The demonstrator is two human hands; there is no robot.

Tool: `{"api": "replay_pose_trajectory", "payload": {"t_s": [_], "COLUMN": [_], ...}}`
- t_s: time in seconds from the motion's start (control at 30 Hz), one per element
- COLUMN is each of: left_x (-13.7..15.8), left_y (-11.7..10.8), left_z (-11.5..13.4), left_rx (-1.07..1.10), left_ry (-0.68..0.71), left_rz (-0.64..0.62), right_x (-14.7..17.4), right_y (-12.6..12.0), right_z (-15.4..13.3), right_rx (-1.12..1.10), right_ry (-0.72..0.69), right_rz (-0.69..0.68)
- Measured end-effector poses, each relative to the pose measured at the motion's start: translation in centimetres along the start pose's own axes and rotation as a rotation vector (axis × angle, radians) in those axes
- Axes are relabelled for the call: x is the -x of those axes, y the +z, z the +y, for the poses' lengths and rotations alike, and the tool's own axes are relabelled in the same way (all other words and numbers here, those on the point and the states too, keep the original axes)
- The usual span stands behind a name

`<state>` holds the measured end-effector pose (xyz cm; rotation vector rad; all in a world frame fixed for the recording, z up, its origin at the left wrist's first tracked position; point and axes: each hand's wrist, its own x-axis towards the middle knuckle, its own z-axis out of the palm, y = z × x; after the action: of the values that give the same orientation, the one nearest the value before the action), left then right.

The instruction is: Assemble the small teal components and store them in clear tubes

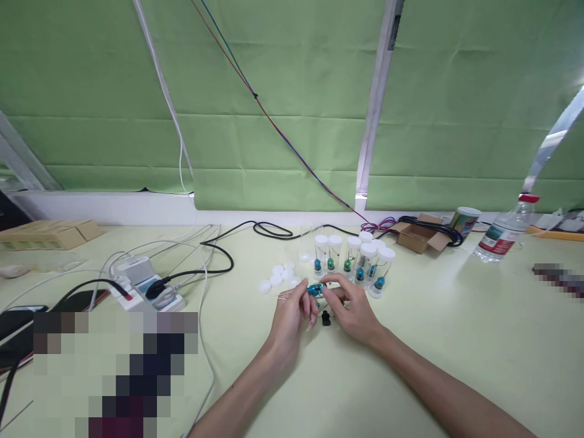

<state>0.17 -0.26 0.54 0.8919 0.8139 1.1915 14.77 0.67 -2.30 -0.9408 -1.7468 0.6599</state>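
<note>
My left hand point(294, 310) pinches a small shiny blue piece point(314, 289) with a dark part at its end. Thin pale wire-like strands stick out left of those fingers. My right hand point(349, 304) is closed at the right end of this piece, thumb and index finger against it; its exact kind is too small to make out. Just below, between the hands, a small black part point(326, 318) lies on the table. Close behind the right hand stand several clear tubes with white caps point(335, 252), holding blue or green round pieces with thin bent stems.
Loose white caps point(277, 278) lie left of the tubes on the pale table point(456, 340). A power strip point(146, 286) with tangled cables is at left. Behind to the right are an opened cardboard box point(417, 237), a can point(464, 222) and a water bottle point(504, 231).
</note>
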Motion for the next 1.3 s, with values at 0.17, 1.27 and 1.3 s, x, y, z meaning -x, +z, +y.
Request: {"api": "replay_pose_trajectory", "payload": {"t_s": [0.17,1.27,1.3], "left_x": [0.11,0.12,0.12], "left_y": [0.10,0.07,0.04], "left_z": [0.17,-0.10,-0.15], "left_rx": [-0.013,-0.101,-0.097], "left_ry": [-0.006,0.001,0.002], "left_rz": [-0.011,-0.041,-0.040], "right_x": [-0.08,-0.35,-0.34], "right_y": [-0.01,0.06,0.05], "right_z": [0.05,0.68,0.66], "right_rx": [0.021,0.102,0.105], "right_ry": [-0.018,-0.072,-0.071], "right_rz": [0.010,0.097,0.094]}}
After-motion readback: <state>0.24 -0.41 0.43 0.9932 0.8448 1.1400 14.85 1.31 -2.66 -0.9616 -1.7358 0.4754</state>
